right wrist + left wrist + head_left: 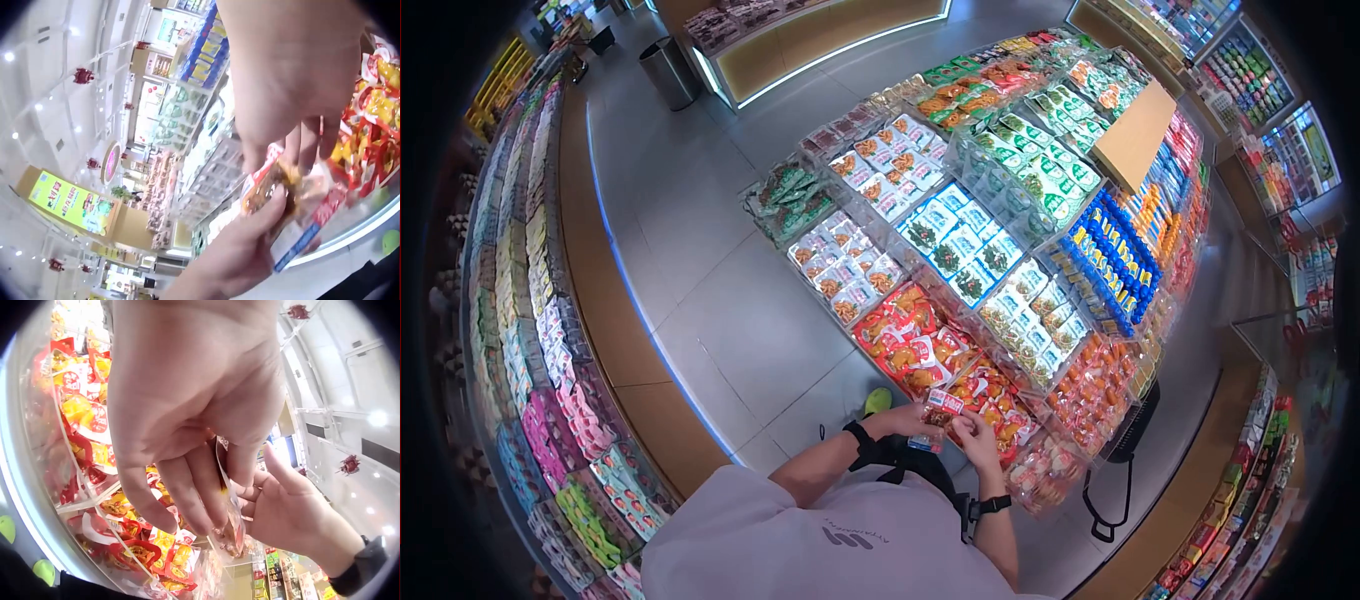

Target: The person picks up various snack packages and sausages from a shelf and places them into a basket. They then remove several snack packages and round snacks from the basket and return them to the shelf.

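Left hand's fingers and thumb are curled round a clear plastic packet with brown food inside and a red-and-white label, the thumb pressing its face. Right hand is up at the packet's other side, fingers bent and touching; whether they pinch it, I cannot tell. Packet's right above the near edge of the slanted display, and just beyond, there are red-and-yellow food packets in clear-walled bins. Farther up, blue-and-white packets! Far right, a flat tan board; far left, a cylindrical metal bin on grey floor tiles.
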`<move>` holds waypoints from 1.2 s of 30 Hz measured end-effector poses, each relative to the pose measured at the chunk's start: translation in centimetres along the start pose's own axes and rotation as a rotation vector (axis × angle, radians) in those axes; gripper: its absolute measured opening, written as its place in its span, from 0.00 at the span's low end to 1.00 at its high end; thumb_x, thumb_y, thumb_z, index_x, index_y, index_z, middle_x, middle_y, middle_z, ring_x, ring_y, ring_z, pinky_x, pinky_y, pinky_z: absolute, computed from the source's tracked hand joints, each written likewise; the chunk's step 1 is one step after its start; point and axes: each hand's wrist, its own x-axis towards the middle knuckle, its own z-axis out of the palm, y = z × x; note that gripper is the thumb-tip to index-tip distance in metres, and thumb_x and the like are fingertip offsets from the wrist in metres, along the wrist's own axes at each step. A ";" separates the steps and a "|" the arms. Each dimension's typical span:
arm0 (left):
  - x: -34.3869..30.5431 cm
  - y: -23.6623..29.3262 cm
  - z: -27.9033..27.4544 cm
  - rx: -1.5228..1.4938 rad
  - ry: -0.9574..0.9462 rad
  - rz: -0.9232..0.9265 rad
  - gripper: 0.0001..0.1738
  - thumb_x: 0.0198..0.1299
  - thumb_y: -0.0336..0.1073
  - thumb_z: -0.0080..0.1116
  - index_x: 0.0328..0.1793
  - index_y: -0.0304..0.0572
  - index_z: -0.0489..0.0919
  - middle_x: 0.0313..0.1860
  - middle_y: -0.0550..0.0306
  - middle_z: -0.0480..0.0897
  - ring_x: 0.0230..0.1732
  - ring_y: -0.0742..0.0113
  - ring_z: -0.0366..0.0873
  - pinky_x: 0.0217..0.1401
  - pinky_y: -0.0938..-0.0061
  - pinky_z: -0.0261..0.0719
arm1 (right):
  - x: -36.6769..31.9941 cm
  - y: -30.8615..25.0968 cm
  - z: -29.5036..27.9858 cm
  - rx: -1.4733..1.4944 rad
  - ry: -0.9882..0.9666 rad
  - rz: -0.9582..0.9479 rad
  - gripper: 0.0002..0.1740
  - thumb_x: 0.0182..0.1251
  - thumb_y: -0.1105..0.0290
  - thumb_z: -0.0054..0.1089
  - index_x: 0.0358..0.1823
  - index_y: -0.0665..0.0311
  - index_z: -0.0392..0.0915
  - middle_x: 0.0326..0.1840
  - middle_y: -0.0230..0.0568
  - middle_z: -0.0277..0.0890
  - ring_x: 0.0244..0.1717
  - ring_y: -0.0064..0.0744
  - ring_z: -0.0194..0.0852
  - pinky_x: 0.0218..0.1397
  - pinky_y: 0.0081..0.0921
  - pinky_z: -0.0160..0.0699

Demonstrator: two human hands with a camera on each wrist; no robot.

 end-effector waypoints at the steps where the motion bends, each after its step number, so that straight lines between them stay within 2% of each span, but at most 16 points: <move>1: -0.3 1.6 0.0 0.080 0.036 -0.020 0.21 0.54 0.31 0.65 0.55 0.37 0.74 0.42 0.63 0.80 0.43 0.75 0.75 0.48 0.75 0.76 | -0.1 -0.4 1.2 0.026 0.044 -0.026 0.24 0.60 0.73 0.63 0.56 0.75 0.68 0.35 0.35 0.78 0.33 0.17 0.73 0.38 0.12 0.72; 4: -0.9 2.9 -1.6 0.062 -0.001 -0.120 0.22 0.51 0.32 0.67 0.53 0.37 0.76 0.43 0.62 0.81 0.44 0.75 0.75 0.49 0.74 0.75 | 0.2 -2.3 2.8 0.118 0.153 0.023 0.20 0.58 0.76 0.64 0.51 0.72 0.69 0.29 0.31 0.77 0.29 0.16 0.72 0.34 0.12 0.70; 6: -1.3 3.8 -2.4 0.178 0.058 -0.186 0.23 0.47 0.32 0.70 0.51 0.37 0.78 0.40 0.62 0.82 0.41 0.75 0.76 0.47 0.74 0.75 | 0.3 -5.2 3.7 0.154 0.115 0.027 0.11 0.58 0.79 0.62 0.41 0.67 0.72 0.23 0.26 0.73 0.25 0.13 0.69 0.29 0.12 0.65; 8: -1.3 3.8 -3.4 0.219 0.085 -0.080 0.22 0.48 0.33 0.70 0.50 0.36 0.78 0.38 0.62 0.82 0.38 0.76 0.77 0.45 0.76 0.75 | 1.2 -5.8 3.2 -0.008 -0.003 0.014 0.04 0.60 0.78 0.60 0.33 0.66 0.73 0.21 0.25 0.71 0.24 0.12 0.67 0.28 0.14 0.64; 10: -3.0 9.3 -3.0 0.011 0.178 0.005 0.18 0.53 0.32 0.66 0.48 0.32 0.78 0.37 0.60 0.83 0.38 0.77 0.77 0.42 0.78 0.76 | 1.8 -7.3 3.8 0.113 0.028 -0.082 0.07 0.62 0.74 0.59 0.27 0.64 0.73 0.21 0.26 0.71 0.22 0.14 0.66 0.26 0.15 0.63; 11: -2.1 6.5 -3.8 -0.172 0.184 0.103 0.13 0.58 0.31 0.61 0.47 0.29 0.77 0.39 0.57 0.83 0.40 0.78 0.77 0.42 0.80 0.75 | 2.4 -8.1 4.3 0.122 0.076 -0.076 0.07 0.63 0.74 0.59 0.28 0.63 0.72 0.20 0.25 0.69 0.23 0.13 0.66 0.27 0.14 0.62; 12: -2.1 6.3 -4.4 -0.172 0.237 0.074 0.12 0.61 0.29 0.58 0.47 0.28 0.77 0.40 0.57 0.83 0.42 0.77 0.77 0.43 0.80 0.75 | 2.7 -9.5 4.7 0.132 0.091 -0.085 0.06 0.63 0.74 0.59 0.29 0.63 0.73 0.21 0.24 0.69 0.22 0.14 0.65 0.27 0.14 0.63; 14: -2.4 8.4 -4.9 -0.179 0.267 0.063 0.15 0.60 0.29 0.58 0.51 0.28 0.76 0.41 0.57 0.82 0.42 0.78 0.77 0.44 0.80 0.75 | 3.4 -11.4 5.6 0.187 0.125 -0.141 0.04 0.64 0.73 0.58 0.34 0.65 0.75 0.23 0.24 0.70 0.24 0.14 0.66 0.28 0.13 0.63; 18: -3.5 12.5 -4.8 -0.168 0.351 0.243 0.18 0.61 0.29 0.56 0.56 0.28 0.74 0.40 0.57 0.83 0.35 0.79 0.79 0.34 0.83 0.76 | 5.2 -12.6 6.3 0.339 0.125 -0.205 0.03 0.67 0.72 0.55 0.37 0.64 0.74 0.25 0.26 0.71 0.24 0.15 0.65 0.29 0.15 0.63; 20: -3.9 14.7 -4.3 -0.338 0.387 0.196 0.19 0.60 0.29 0.57 0.57 0.30 0.74 0.39 0.58 0.83 0.33 0.79 0.79 0.32 0.83 0.76 | 5.3 -13.9 6.2 0.456 0.103 -0.240 0.04 0.67 0.71 0.56 0.37 0.64 0.74 0.25 0.26 0.71 0.25 0.16 0.66 0.30 0.15 0.63; 26: -2.2 12.6 -5.4 -0.227 0.393 0.130 0.19 0.59 0.28 0.57 0.56 0.31 0.74 0.33 0.59 0.83 0.27 0.80 0.78 0.28 0.85 0.75 | 5.0 -13.9 5.1 0.430 0.154 -0.199 0.04 0.66 0.71 0.56 0.36 0.64 0.74 0.25 0.28 0.73 0.25 0.16 0.67 0.32 0.15 0.65; 28: -2.2 14.3 -4.2 -0.151 0.423 0.061 0.15 0.59 0.27 0.57 0.53 0.36 0.77 0.31 0.61 0.83 0.26 0.78 0.77 0.31 0.81 0.76 | 4.0 -13.8 4.1 0.360 0.170 -0.204 0.05 0.66 0.72 0.56 0.38 0.66 0.74 0.29 0.30 0.76 0.28 0.16 0.71 0.35 0.15 0.68; 31: -1.1 13.4 -3.8 -0.054 0.361 0.067 0.14 0.58 0.24 0.58 0.51 0.38 0.80 0.35 0.62 0.83 0.31 0.78 0.77 0.32 0.82 0.76 | 2.3 -13.1 3.4 0.405 0.202 -0.138 0.16 0.61 0.78 0.59 0.52 0.71 0.73 0.45 0.35 0.78 0.43 0.19 0.75 0.45 0.17 0.74; 32: -0.8 13.2 -3.8 -0.029 0.280 -0.003 0.12 0.59 0.25 0.58 0.49 0.37 0.81 0.35 0.62 0.82 0.34 0.77 0.78 0.36 0.81 0.76 | 2.2 -12.8 3.4 0.346 0.194 -0.277 0.17 0.60 0.80 0.59 0.52 0.71 0.73 0.44 0.35 0.79 0.42 0.20 0.77 0.42 0.17 0.75; 34: -0.3 11.6 -4.0 0.011 0.067 -0.033 0.14 0.59 0.29 0.60 0.52 0.36 0.80 0.38 0.63 0.82 0.34 0.80 0.77 0.37 0.82 0.77 | 0.2 -12.9 2.4 0.288 0.111 -0.091 0.17 0.60 0.79 0.60 0.51 0.70 0.73 0.44 0.33 0.79 0.43 0.20 0.76 0.47 0.21 0.74; 36: 0.7 11.6 -2.3 0.009 0.062 0.011 0.14 0.60 0.30 0.59 0.52 0.35 0.80 0.37 0.62 0.82 0.34 0.80 0.77 0.37 0.81 0.77 | -0.9 -11.9 1.7 0.290 0.103 -0.101 0.16 0.59 0.80 0.61 0.50 0.69 0.74 0.43 0.34 0.80 0.42 0.21 0.77 0.47 0.21 0.76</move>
